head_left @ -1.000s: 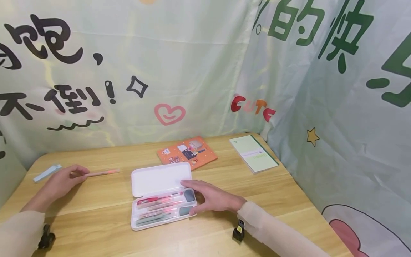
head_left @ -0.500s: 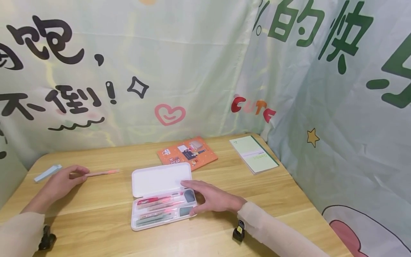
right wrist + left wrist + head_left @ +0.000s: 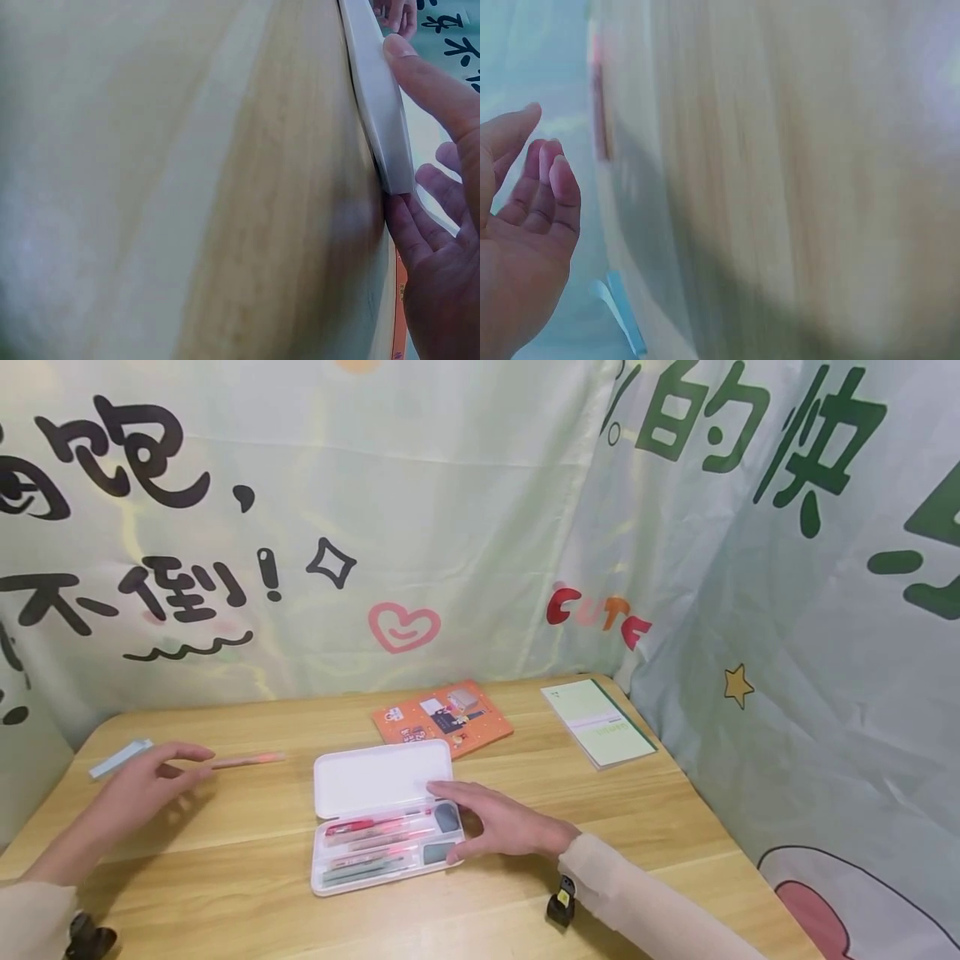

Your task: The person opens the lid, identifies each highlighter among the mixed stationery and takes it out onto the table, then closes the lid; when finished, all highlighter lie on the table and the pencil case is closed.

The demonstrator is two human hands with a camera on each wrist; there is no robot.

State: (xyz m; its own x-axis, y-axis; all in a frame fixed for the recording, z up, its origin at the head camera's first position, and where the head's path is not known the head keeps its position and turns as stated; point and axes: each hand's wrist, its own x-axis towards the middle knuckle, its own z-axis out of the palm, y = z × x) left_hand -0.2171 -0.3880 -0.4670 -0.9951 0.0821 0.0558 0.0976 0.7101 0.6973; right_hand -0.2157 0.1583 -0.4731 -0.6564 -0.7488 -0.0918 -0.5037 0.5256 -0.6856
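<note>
A white pencil case [image 3: 382,777] lies with its lid raised, holding several pens and two grey-blue pieces. My right hand [image 3: 506,822] grips its right end, thumb at the front corner and fingers by the hinge side; the right wrist view shows the thumb [image 3: 424,71] against the case wall [image 3: 379,105]. A pinkish pen [image 3: 251,760] rests on the table left of the case. Beside its left end hovers my left hand [image 3: 153,785], fingers loosely bent. In the left wrist view that hand [image 3: 536,202] holds nothing and stands apart from the pen [image 3: 598,112].
A light-blue strip-like object [image 3: 120,758] lies at the table's left edge, partly behind the left hand. Behind the case is an orange booklet [image 3: 480,722], and a pale green notebook [image 3: 600,722] lies at the back right. Printed cloth [image 3: 465,527] hangs behind the table.
My left hand has let go of the pen and lifted slightly away from it. The right hand has kept its grip on the case. The head view has shifted slightly.
</note>
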